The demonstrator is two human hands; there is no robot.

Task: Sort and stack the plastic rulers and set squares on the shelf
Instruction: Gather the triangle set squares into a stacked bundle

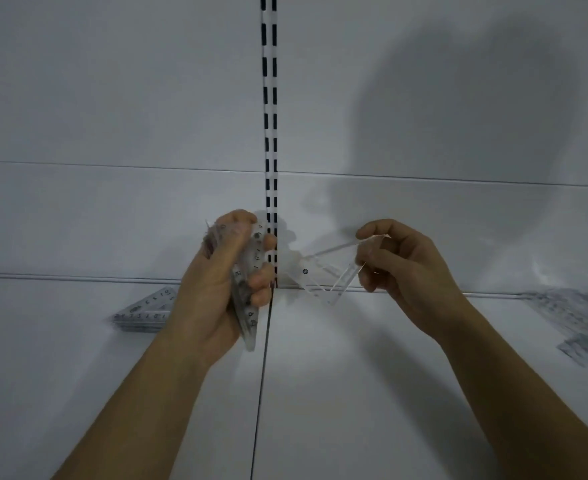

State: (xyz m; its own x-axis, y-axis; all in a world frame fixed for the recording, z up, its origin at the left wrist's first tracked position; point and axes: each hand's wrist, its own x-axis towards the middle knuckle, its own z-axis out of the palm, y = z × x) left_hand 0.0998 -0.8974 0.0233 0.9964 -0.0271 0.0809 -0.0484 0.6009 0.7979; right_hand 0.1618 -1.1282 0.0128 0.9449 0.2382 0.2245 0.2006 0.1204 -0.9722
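Observation:
My left hand (223, 271) grips an upright bundle of clear plastic set squares (249, 299) above the white shelf (320, 393). My right hand (403, 268) pinches one corner of a single clear set square (323, 271), held tilted in the air just right of the bundle. A small stack of clear set squares (147, 311) lies flat on the shelf to the left of my left hand. At the far right a blurred pile of clear rulers and set squares (583, 320) lies on the shelf.
The white back wall carries a vertical slotted rail (270, 116) in the middle. A dark seam (259, 393) splits the shelf into two boards. Bare shelf surface spreads in front of both hands.

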